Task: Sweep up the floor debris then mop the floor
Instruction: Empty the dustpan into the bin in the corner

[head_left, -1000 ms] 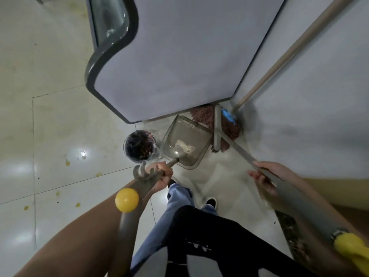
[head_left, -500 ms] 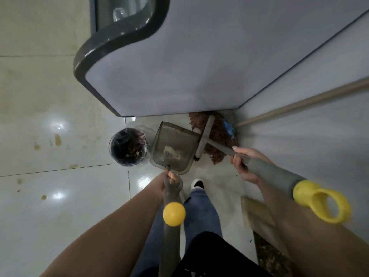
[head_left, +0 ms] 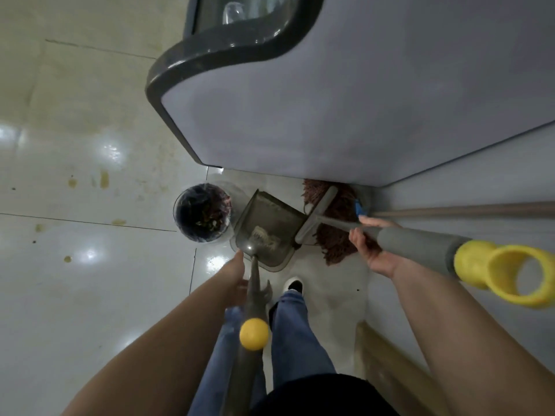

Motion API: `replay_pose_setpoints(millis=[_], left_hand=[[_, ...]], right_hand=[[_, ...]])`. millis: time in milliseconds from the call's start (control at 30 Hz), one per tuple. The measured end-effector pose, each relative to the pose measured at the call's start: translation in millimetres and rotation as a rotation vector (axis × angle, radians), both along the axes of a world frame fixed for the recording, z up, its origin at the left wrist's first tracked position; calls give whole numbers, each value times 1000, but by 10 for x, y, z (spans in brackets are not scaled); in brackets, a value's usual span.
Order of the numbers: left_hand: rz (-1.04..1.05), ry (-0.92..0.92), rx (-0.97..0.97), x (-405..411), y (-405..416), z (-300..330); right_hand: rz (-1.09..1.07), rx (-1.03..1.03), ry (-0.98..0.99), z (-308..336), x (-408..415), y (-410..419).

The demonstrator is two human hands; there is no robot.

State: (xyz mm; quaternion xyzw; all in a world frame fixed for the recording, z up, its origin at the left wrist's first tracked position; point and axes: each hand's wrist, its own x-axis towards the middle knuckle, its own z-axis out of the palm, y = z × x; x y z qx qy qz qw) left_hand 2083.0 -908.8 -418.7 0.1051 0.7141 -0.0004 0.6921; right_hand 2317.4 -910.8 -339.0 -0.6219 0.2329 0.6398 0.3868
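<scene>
A grey long-handled dustpan sits on the floor with pale debris inside it, right beside a round bin lined with a dark bag and holding rubbish. My left hand grips the dustpan's handle just behind the pan; the handle ends in a yellow ball. My right hand is closed around a grey broom handle with a yellow loop end. The broom's grey head rests against the dustpan's right edge. A brown mop head lies behind it, its wooden stick leaning right.
A large grey counter with a dark rim overhangs the corner ahead, and a grey wall closes the right side. Yellow stains dot the glossy tiles to the left. My shoe and legs stand just behind the dustpan.
My view has swung over the corner. My right hand has slid down the broom handle towards the head, and the broom head now sits against the dustpan. The dustpan stays beside the bin.
</scene>
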Motion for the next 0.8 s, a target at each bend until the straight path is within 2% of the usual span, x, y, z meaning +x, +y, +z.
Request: replay_pose_setpoints(millis=[133,267,333,400,500,533,633,700,800], left_hand=[[-128,28,210,-27,280,286],[-190,-224,607,105,635,944],[-293,-269,804,206,772,1231],[-438,-135,1057,303,889,1427],[-892,286,1510,362,1049,1652],[-954,311,1608,355,1086,1699],[-994,132,1726,376,1154,1820],[-1053,121,1821,456,1177,1831],[-926,154,1878,596,1271,1874]], right_hand=[[-111,51,-27,131,-31,112],[-109,91,45,148,-192,326],[-101,88,91,76,-322,438],[-115,81,127,-26,-460,557],[-104,75,119,-205,-572,750],[-110,76,127,-248,-598,797],[-135,156,129,-254,-697,925],[-150,166,82,-261,-727,999],[4,82,33,-247,-736,1032]])
